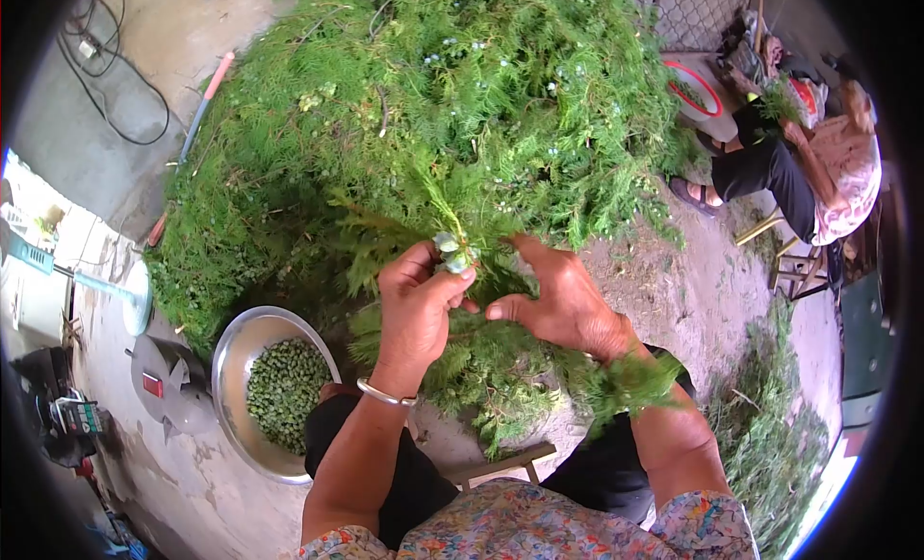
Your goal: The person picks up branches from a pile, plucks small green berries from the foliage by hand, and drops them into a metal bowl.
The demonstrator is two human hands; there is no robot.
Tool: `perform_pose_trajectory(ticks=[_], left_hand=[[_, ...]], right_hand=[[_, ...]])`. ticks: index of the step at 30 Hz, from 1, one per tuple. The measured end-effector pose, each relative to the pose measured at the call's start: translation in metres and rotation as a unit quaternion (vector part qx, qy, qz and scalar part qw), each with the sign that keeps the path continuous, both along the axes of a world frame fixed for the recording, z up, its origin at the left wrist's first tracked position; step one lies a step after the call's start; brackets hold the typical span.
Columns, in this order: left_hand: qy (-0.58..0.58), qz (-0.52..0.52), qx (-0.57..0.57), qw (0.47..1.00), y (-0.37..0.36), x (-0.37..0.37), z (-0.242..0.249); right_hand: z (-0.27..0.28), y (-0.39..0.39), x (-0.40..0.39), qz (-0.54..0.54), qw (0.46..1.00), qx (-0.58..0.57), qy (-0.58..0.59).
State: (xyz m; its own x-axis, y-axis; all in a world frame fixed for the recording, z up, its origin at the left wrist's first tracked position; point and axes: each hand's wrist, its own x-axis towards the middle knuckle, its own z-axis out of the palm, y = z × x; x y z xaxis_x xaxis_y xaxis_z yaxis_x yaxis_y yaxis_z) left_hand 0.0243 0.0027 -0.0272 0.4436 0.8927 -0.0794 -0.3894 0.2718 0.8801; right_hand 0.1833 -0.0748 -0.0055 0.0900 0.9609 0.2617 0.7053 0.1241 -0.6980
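Observation:
My left hand pinches a small sprig with pale blue-green cones between thumb and fingers. A yellow-green leafy tip rises above the cones. To the right, my right hand has its thumb and index finger spread apart, pointing toward the sprig; its other fingers are mostly hidden. Feathery green foliage lies against my right forearm. A large heap of cut evergreen branches fills the ground in front of both hands. Left of my knee stands a metal basin holding many green cones.
At the right, another person sits on a stool, holding greenery, near a red-rimmed basin. More branches lie at lower right. A long-handled tool and a pale blue fan stand left of the heap. A black cable lies behind.

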Motion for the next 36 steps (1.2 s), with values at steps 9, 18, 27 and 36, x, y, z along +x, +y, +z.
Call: perform_pose_trajectory(ticks=[9,18,27,36], left_hand=[[-0.023,-0.067,0.029,0.997,-0.009,-0.002,0.0],[0.082,-0.031,0.128,0.988,-0.006,-0.004,0.002],[-0.066,-0.037,0.02,0.997,-0.009,-0.006,0.006],[0.12,0.116,0.297,0.94,-0.017,0.009,-0.025]], right_hand=[[-0.018,0.003,-0.002,0.032,0.95,-0.151,0.27],[-0.022,0.006,-0.02,0.016,0.929,-0.14,0.343],[-0.026,0.008,-0.008,0.043,0.965,0.016,0.257],[-0.024,0.0,-0.02,-0.004,0.992,-0.019,0.125]])
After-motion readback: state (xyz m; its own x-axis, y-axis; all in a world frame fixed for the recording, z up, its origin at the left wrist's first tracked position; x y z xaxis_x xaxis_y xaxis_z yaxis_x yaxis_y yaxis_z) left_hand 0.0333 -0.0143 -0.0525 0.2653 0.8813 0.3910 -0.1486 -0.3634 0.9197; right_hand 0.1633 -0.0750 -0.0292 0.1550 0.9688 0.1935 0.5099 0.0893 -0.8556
